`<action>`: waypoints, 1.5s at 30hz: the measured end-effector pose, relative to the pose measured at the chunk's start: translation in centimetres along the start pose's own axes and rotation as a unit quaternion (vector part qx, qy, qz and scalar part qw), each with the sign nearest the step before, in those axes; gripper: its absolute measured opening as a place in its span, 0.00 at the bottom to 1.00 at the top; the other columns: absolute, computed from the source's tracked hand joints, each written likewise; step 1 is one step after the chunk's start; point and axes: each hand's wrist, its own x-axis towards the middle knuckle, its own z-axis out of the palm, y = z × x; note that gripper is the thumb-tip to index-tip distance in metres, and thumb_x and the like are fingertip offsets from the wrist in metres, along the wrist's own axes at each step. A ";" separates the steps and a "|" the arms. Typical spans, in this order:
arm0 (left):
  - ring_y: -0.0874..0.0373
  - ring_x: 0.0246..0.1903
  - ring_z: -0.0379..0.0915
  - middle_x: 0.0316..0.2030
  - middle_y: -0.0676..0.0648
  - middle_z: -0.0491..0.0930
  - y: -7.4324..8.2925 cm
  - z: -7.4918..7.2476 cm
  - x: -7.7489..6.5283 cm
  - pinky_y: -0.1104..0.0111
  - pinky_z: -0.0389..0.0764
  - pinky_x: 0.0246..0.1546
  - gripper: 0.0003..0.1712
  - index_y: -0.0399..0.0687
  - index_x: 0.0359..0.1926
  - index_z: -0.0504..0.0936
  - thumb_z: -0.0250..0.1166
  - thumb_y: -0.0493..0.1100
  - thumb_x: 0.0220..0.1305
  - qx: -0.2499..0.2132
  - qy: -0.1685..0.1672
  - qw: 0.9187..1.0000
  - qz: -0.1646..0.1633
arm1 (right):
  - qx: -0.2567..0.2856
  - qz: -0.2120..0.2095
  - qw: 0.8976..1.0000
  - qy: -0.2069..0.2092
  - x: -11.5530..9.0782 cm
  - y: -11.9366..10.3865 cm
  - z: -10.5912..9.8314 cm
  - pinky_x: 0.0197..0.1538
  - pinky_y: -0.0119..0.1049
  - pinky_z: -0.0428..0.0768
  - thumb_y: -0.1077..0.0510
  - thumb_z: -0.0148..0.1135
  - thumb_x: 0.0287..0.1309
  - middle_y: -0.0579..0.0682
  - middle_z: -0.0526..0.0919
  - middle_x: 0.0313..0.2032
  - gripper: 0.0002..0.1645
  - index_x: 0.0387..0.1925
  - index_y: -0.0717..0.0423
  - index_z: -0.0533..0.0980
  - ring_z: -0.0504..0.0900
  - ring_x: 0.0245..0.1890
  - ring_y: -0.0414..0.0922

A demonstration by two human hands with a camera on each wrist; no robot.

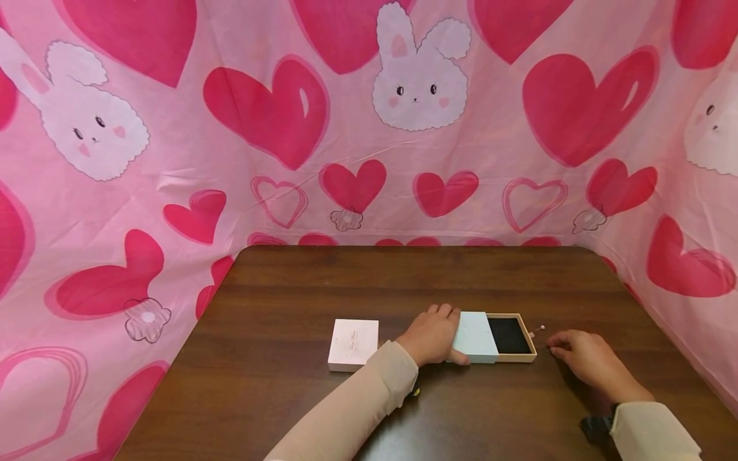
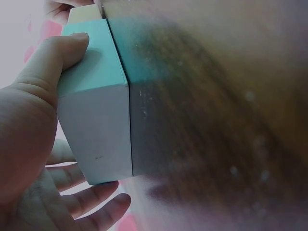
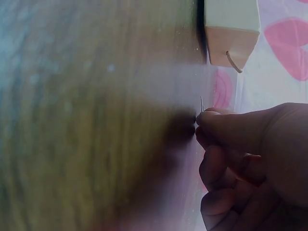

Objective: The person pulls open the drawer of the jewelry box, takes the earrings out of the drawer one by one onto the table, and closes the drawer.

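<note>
My left hand grips the closed end of a light-blue sliding gift box, thumb along its near side and fingers on the far side. In the left wrist view the thumb lies on the blue box sleeve. The box's tan drawer is pulled out to the right and shows a black lining. To the right of the drawer, my right hand pinches a thin metal piece at its fingertips, close to the tabletop; most of it is hidden. A tiny pale bead shows beside the drawer's pull tab.
A pale pink square box with small lettering lies left of the blue box, partly behind the left forearm. Both boxes are on a dark brown wooden table. Pink cloth with hearts and bunnies hangs around the table.
</note>
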 end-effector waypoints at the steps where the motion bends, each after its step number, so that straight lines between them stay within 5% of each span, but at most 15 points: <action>1: 0.58 0.48 0.59 0.53 0.53 0.63 0.0 0.0 0.0 0.67 0.66 0.48 0.58 0.48 0.62 0.61 0.58 0.78 0.33 0.001 0.000 1.000 0.000 | 0.000 0.000 1.000 0.000 0.0 0.0 0.0 0.36 0.50 0.70 0.63 0.64 0.45 0.49 0.81 0.29 0.04 0.27 0.53 0.80 0.78 0.31 0.52; 45: 0.58 0.47 0.60 0.53 0.53 0.63 0.0 0.0 0.3 0.67 0.66 0.47 0.59 0.47 0.62 0.62 0.58 0.78 0.33 0.006 -0.004 1.000 -0.001 | 0.012 0.024 0.999 -0.031 0.2 0.7 -0.3 0.37 0.51 0.70 0.61 0.65 0.44 0.48 0.80 0.28 0.06 0.29 0.53 0.79 0.77 0.31 0.51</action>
